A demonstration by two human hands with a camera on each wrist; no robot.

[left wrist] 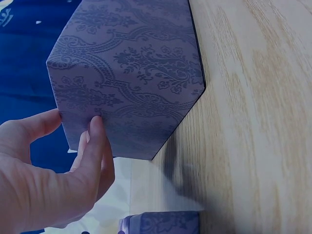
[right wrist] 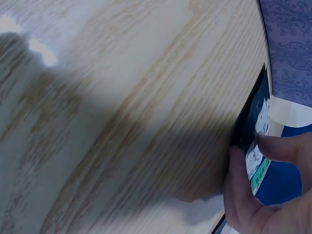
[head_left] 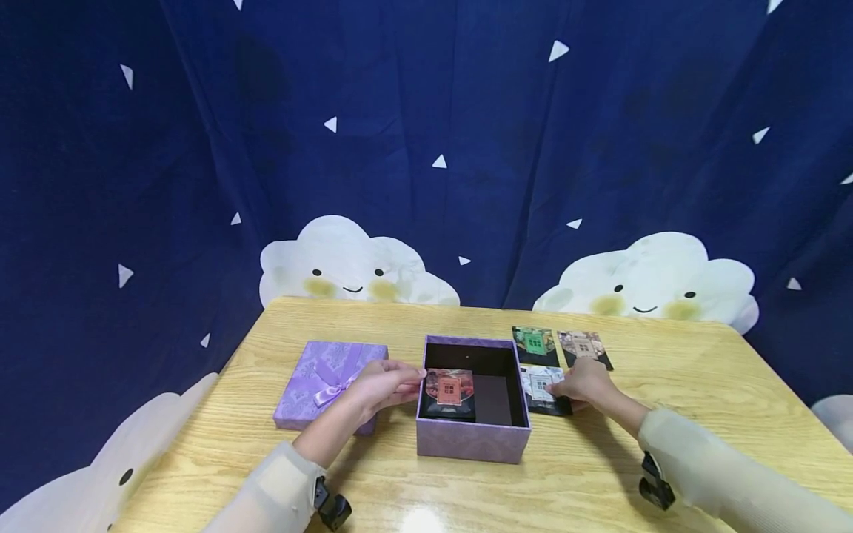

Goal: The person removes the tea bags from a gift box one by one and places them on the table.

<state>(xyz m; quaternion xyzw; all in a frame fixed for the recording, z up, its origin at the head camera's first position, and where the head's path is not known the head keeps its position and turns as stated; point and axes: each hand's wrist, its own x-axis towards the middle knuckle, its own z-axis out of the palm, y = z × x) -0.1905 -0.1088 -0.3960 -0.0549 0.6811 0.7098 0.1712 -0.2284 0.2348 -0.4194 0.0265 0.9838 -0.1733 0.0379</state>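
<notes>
An open purple patterned box stands on the table, its dark inside showing. My left hand holds its left wall, one fingertip at the rim and others against the outer side. Inside, a black packet with a red-orange label lies at the left. To the right of the box, my right hand pinches a black-and-white packet by its right edge. In the right wrist view, the thumb is on this packet's printed face and the fingers are at its dark back.
A purple lid with a ribbon bow lies left of the box, behind my left forearm. Beyond the held packet lie a green-labelled packet and a brown-beige packet. A blue curtain with cloud shapes hangs behind the wooden table.
</notes>
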